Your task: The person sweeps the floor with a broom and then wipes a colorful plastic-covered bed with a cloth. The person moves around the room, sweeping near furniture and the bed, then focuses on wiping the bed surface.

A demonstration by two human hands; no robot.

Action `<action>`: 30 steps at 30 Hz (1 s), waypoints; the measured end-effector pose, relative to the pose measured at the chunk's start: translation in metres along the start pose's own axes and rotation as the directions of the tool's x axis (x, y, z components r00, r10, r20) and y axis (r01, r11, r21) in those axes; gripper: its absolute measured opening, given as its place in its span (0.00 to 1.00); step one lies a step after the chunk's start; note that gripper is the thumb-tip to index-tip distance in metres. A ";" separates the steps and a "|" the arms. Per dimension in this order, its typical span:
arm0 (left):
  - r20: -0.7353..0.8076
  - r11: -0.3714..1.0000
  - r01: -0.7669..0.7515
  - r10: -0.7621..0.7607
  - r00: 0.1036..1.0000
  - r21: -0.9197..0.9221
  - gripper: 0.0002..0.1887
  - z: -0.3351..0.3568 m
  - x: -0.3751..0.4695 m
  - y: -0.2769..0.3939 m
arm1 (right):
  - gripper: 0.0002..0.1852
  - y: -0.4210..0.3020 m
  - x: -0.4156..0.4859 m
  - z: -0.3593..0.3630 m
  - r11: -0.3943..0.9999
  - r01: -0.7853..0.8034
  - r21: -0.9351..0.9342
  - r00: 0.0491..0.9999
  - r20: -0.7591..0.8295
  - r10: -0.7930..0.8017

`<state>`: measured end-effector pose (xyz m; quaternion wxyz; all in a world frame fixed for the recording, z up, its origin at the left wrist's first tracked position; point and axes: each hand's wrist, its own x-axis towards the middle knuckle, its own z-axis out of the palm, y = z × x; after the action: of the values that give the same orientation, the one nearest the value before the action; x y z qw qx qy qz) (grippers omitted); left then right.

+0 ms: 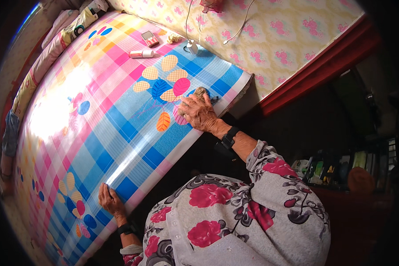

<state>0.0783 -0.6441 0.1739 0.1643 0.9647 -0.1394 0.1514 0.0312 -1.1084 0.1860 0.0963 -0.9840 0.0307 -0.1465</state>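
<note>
A glossy plaid cover [126,126] printed with leaves is spread over a broad raised surface before me. Near its right corner, my right hand [199,113] presses down on a bunched, brownish cloth [201,90]. Most of that cloth is hidden under my palm and fingers; a dark bit sticks out to the right. Lower in the picture, my left hand [110,199] rests palm down close to the cover's front edge, with nothing in it. A dark band circles each wrist.
Farther back on the cover lie a white-capped tube [141,54], a small red-and-grey device [150,39] and crumpled paper [173,38]. A white charger [192,47] with a cord sits beside the flowered wall [279,33]. Rolled bedding [46,65] lines the far left edge.
</note>
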 end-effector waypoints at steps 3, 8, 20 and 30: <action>-0.015 1.000 -0.016 0.016 1.000 0.012 0.16 0.002 0.000 -0.001 | 0.20 0.053 0.006 -0.004 0.979 -0.177 -0.102 0.983 0.034 0.181; -0.026 0.999 -0.043 0.043 0.999 0.008 0.16 0.004 0.000 -0.004 | 0.21 0.117 0.014 -0.023 0.920 -0.340 -0.196 0.934 0.038 0.354; -0.056 0.999 -0.033 0.035 0.998 0.033 0.15 0.005 0.001 -0.001 | 0.22 0.082 0.024 0.013 0.958 -0.276 -0.084 0.961 -0.050 0.272; -0.044 0.998 -0.009 0.012 0.999 0.068 0.15 0.005 0.001 0.000 | 0.21 -0.120 0.033 0.053 0.915 0.327 0.237 0.924 0.123 -0.363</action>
<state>0.0801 -0.6464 0.1696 0.1337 0.9654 -0.1355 0.1783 0.0820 -0.9846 0.1696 0.1755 -0.9666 -0.1678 -0.0818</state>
